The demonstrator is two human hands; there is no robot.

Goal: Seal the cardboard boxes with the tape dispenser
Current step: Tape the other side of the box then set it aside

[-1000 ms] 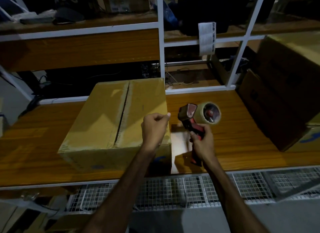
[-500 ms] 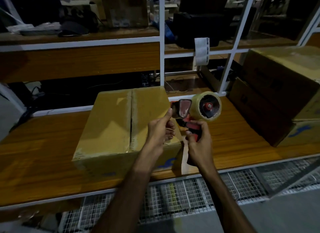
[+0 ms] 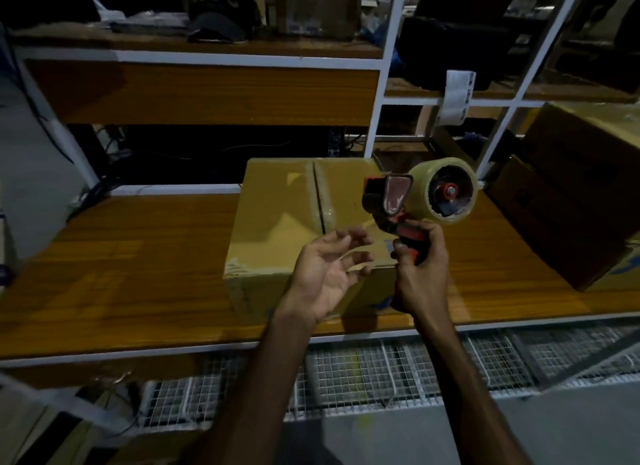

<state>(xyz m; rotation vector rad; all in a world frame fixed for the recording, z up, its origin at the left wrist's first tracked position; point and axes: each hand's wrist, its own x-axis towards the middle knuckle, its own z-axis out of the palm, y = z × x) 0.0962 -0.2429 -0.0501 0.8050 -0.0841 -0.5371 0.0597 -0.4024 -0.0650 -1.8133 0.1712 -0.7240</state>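
Note:
A closed cardboard box (image 3: pixel 277 229) lies on the wooden shelf (image 3: pixel 138 274), its top seam running away from me. My right hand (image 3: pixel 420 274) grips the red handle of a tape dispenser (image 3: pixel 391 201), held upright above the box's near right corner, with a roll of clear tape (image 3: pixel 446 191) on it. My left hand (image 3: pixel 329 274) hovers palm-up just left of the dispenser, fingers loosely spread and blurred, holding nothing that I can make out.
Larger cardboard boxes (image 3: pixel 581 201) are stacked at the right end of the shelf. White metal uprights (image 3: pixel 388 84) frame the rack behind. A wire mesh shelf (image 3: pixel 381 367) runs below the front edge. Dark clutter fills the upper shelf.
My right hand has raised the dispenser higher over the box. My left hand, earlier pinched near the dispenser's front, has dropped back and opened palm-up.

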